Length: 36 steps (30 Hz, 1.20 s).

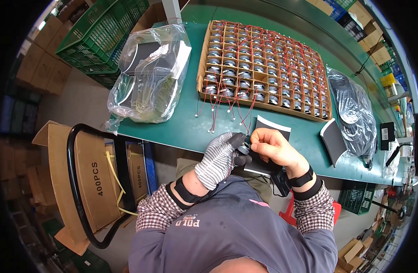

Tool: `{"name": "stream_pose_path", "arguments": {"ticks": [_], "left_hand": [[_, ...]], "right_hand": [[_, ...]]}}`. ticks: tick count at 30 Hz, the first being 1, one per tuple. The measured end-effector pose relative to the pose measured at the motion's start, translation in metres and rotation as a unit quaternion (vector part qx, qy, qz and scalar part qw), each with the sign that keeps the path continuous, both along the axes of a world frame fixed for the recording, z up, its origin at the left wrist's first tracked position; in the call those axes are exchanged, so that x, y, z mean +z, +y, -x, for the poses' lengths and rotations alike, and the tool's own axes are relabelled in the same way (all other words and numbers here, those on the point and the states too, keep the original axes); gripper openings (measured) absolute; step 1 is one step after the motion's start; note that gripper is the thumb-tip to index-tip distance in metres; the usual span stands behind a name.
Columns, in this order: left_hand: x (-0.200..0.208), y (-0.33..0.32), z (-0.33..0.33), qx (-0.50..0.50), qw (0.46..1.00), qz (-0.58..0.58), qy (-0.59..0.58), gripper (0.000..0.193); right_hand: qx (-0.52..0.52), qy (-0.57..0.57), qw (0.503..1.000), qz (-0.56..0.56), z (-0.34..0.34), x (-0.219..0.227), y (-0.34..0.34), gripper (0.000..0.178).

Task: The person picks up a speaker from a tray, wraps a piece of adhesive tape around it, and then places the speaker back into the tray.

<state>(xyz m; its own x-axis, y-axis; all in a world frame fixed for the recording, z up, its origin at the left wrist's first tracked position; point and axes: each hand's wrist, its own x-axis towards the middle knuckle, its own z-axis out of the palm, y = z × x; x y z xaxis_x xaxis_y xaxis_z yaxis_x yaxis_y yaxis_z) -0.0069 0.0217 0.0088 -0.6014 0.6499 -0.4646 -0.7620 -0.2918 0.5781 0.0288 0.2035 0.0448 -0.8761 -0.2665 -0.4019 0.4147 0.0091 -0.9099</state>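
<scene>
My left hand, in a striped glove with dark fingertips, is closed round a small dark round speaker at the table's near edge. Beside it, my bare right hand pinches with thumb and forefinger close to the speaker's rim; what lies between those fingertips is too small to make out. Thin red wires run above the fingers toward a cardboard divider box. Many of that box's cells hold similar round speakers with red and dark leads, some hanging over its near side.
Black sheets lie under and beyond my right hand, and a curved black panel lies farther right. Clear plastic bags of dark parts flank the box. Left of the table stand a chair frame, cardboard cartons and green crates.
</scene>
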Motion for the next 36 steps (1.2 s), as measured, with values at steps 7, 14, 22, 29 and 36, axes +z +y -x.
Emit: {"name": "stream_pose_path", "arguments": {"ticks": [7,14,22,29,36], "left_hand": [[-0.004,0.001,-0.003,0.014,1.0,0.016,0.009,0.033],[-0.003,0.0,-0.004,-0.027,0.993,0.045,0.104,0.033],[0.016,-0.003,-0.004,0.067,0.974,0.047,0.211,0.036],[0.011,-0.009,-0.002,0.176,0.863,0.142,0.451,0.046],[0.013,-0.002,-0.006,0.209,0.885,0.105,0.402,0.047]], "right_hand": [[-0.003,0.016,0.998,-0.053,0.0,0.004,-0.005,0.013],[-0.007,0.101,0.985,-0.142,-0.004,0.004,-0.004,0.012],[-0.146,0.111,0.981,-0.067,-0.007,0.027,0.012,0.012],[-0.084,0.161,0.942,-0.283,-0.019,0.033,0.028,0.02],[-0.064,0.369,0.778,-0.504,-0.01,0.024,-0.004,0.023]]}}
